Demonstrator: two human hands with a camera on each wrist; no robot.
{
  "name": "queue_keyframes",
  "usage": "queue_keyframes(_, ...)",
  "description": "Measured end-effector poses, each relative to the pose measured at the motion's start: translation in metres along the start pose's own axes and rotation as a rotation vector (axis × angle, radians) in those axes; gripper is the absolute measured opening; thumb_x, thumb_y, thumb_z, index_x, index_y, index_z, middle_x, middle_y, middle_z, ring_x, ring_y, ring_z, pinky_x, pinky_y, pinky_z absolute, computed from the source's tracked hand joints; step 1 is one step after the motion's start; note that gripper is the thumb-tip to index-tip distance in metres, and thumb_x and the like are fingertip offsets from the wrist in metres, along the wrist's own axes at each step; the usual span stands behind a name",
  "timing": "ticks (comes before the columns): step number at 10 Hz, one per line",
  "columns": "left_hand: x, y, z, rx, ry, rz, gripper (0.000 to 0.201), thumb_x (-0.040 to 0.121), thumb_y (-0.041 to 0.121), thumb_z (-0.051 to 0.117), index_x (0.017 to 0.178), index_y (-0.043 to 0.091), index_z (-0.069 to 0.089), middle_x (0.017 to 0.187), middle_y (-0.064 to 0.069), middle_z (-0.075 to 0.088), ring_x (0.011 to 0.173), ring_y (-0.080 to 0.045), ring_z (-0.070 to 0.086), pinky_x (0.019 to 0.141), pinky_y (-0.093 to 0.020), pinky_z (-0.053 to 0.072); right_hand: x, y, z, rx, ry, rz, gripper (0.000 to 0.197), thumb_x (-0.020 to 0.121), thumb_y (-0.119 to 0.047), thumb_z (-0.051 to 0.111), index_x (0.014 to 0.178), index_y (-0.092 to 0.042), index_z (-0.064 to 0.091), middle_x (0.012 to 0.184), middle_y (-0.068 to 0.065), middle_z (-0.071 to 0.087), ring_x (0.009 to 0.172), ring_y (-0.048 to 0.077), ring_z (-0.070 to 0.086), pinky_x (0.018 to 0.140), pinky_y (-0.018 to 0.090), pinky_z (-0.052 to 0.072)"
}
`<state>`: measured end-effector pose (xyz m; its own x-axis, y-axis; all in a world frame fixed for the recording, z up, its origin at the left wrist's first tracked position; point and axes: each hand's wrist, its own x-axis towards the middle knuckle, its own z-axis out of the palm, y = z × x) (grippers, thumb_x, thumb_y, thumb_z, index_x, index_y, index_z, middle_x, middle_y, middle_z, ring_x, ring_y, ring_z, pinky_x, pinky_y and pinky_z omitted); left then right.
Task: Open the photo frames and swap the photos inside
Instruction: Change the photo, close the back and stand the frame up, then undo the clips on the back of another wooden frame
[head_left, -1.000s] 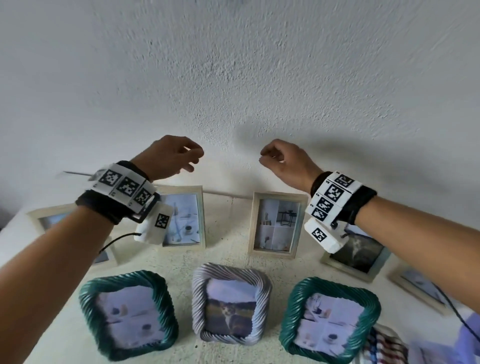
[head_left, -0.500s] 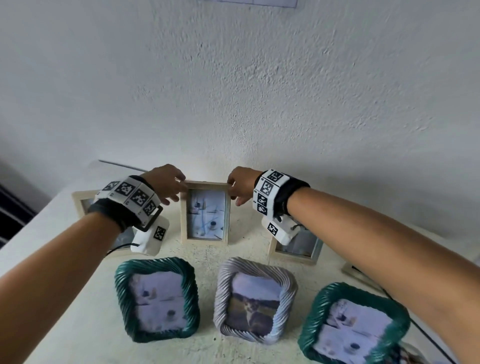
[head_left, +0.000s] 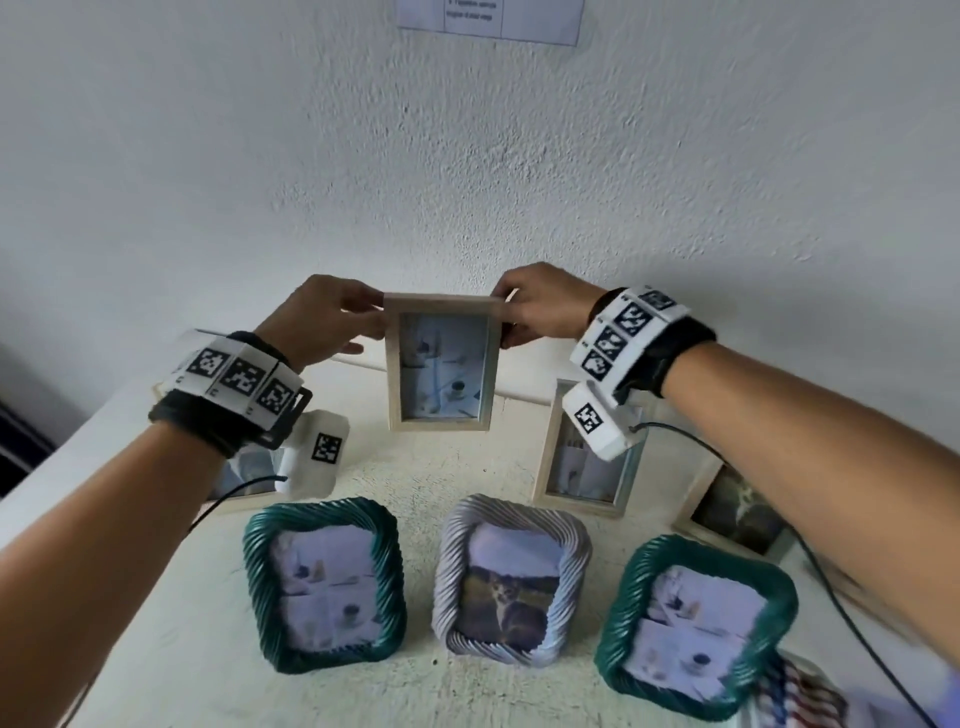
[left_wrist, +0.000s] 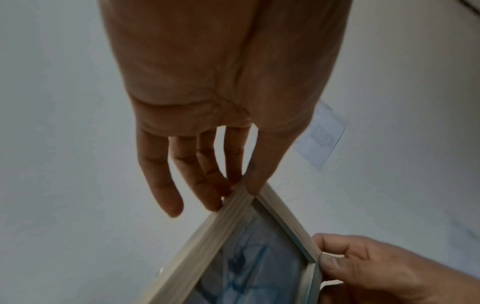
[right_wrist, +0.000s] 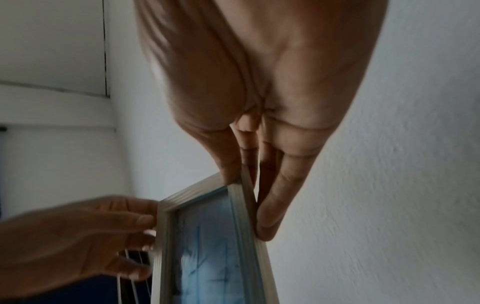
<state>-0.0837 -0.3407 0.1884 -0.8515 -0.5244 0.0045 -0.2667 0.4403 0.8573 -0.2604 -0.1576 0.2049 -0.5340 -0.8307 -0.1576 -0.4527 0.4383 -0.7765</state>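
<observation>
A light wooden photo frame (head_left: 441, 364) with a bluish photo hangs upright in the air above the table, its front towards me. My left hand (head_left: 332, 322) pinches its top left corner and my right hand (head_left: 535, 306) pinches its top right corner. In the left wrist view the left thumb and fingers (left_wrist: 207, 181) clamp the frame's corner (left_wrist: 244, 197), and the right hand (left_wrist: 363, 267) holds the far corner. In the right wrist view the right thumb and fingers (right_wrist: 270, 205) pinch the frame's edge (right_wrist: 244, 216). The frame's back is hidden.
On the white table (head_left: 467, 478) stand two green twisted frames (head_left: 324, 584) (head_left: 696, 623), a grey twisted frame (head_left: 511, 577) with an animal photo, another wooden frame (head_left: 587, 467) behind, and a dark-photo frame (head_left: 737, 509) at right. Cables (head_left: 831, 597) trail from my wrists. The wall is close behind.
Both hands came down from the air onto the wooden frame's top corners, took hold of it, and lifted it off the table.
</observation>
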Motion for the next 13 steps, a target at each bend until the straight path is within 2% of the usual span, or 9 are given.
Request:
queue_keyframes(4,-0.105,0.069,0.007,-0.366,-0.2,0.247,0.031,0.093,0.011,0.061,0.123,0.016,0.06,0.099,-0.016,0.072,0.088,-0.032,0.072,0.063,-0.046,0.06,-0.165,-0.013,-0.003,0.52,0.337,-0.138,0.016,0.094,-0.018,0.06,0.094,-0.003,0.065,0.083,0.012,0.062,0.07,0.022,0.062,0.066,0.032,0.049)
queue_keyframes(5,-0.129,0.071,0.012,-0.426,-0.264,0.248,0.037,0.087,0.016,0.063,0.124,0.016,0.061,0.098,-0.015,0.072,0.087,-0.033,0.072,0.061,-0.045,0.06,-0.202,-0.007,0.027,0.577,0.369,-0.168,0.016,0.089,-0.029,0.066,0.084,-0.014,0.066,0.082,0.012,0.05,0.075,0.021,0.053,0.071,0.032,0.045)
queue_keyframes(6,-0.149,0.068,0.022,-0.464,-0.333,0.219,0.038,0.084,0.019,0.063,0.122,0.015,0.062,0.094,-0.012,0.073,0.085,-0.033,0.072,0.059,-0.044,0.059,-0.235,0.002,0.066,0.592,0.371,-0.159,0.02,0.077,-0.055,0.064,0.078,-0.036,0.071,0.078,-0.01,0.061,0.081,0.004,0.057,0.079,0.021,0.046)
queue_keyframes(7,-0.165,0.057,0.036,-0.487,-0.376,0.194,0.037,0.086,0.017,0.062,0.123,0.014,0.062,0.097,-0.015,0.072,0.085,-0.034,0.072,0.058,-0.042,0.059,-0.258,0.024,0.099,0.687,0.423,-0.092,0.014,0.073,-0.07,0.057,0.083,-0.066,0.065,0.099,-0.038,0.063,0.11,-0.01,0.055,0.104,0.021,0.041)
queue_keyframes(8,-0.182,0.046,0.054,-0.506,-0.419,0.153,0.037,0.088,0.014,0.061,0.125,0.011,0.061,0.104,-0.022,0.07,0.085,-0.035,0.071,0.055,-0.04,0.059,-0.277,0.058,0.124,0.762,0.494,-0.032,0.048,0.063,-0.081,0.062,0.104,-0.056,0.065,0.136,-0.019,0.052,0.136,0.009,0.041,0.117,0.043,0.027)
queue_keyframes(9,-0.202,0.04,0.076,-0.505,-0.416,0.121,0.041,0.086,0.015,0.062,0.126,0.01,0.061,0.103,-0.024,0.07,0.082,-0.032,0.071,0.053,-0.039,0.059,-0.297,0.072,0.144,0.908,0.508,0.016,0.075,0.062,-0.08,0.066,0.123,-0.037,0.059,0.146,-0.004,0.048,0.138,0.016,0.041,0.117,0.049,0.027)
queue_keyframes(10,-0.224,0.036,0.099,-0.469,-0.421,0.119,0.043,0.084,0.02,0.063,0.127,0.015,0.062,0.1,-0.018,0.072,0.082,-0.031,0.072,0.057,-0.04,0.06,-0.319,0.101,0.163,0.983,0.522,-0.082,0.087,0.076,-0.07,0.063,0.144,-0.02,0.045,0.152,0.001,0.04,0.143,0.016,0.031,0.119,0.05,0.019)
queue_keyframes(12,-0.266,0.022,0.146,-0.404,-0.312,0.057,0.057,0.082,0.027,0.065,0.138,0.021,0.052,0.105,-0.008,0.073,0.083,-0.021,0.073,0.061,-0.04,0.061,-0.363,0.11,0.172,0.926,0.551,0.114,0.063,0.065,-0.076,0.06,0.114,-0.035,0.057,0.132,-0.008,0.053,0.125,0.006,0.047,0.113,0.033,0.032)
queue_keyframes(13,-0.296,0.015,0.174,-0.174,-0.257,0.19,0.06,0.076,0.053,0.067,0.131,0.045,0.045,0.11,0.018,0.067,0.096,-0.003,0.068,0.08,-0.04,0.06,-0.374,0.116,0.179,0.92,0.6,0.121,0.077,0.069,-0.074,0.063,0.13,-0.028,0.053,0.147,-0.001,0.046,0.137,0.014,0.039,0.117,0.041,0.026)
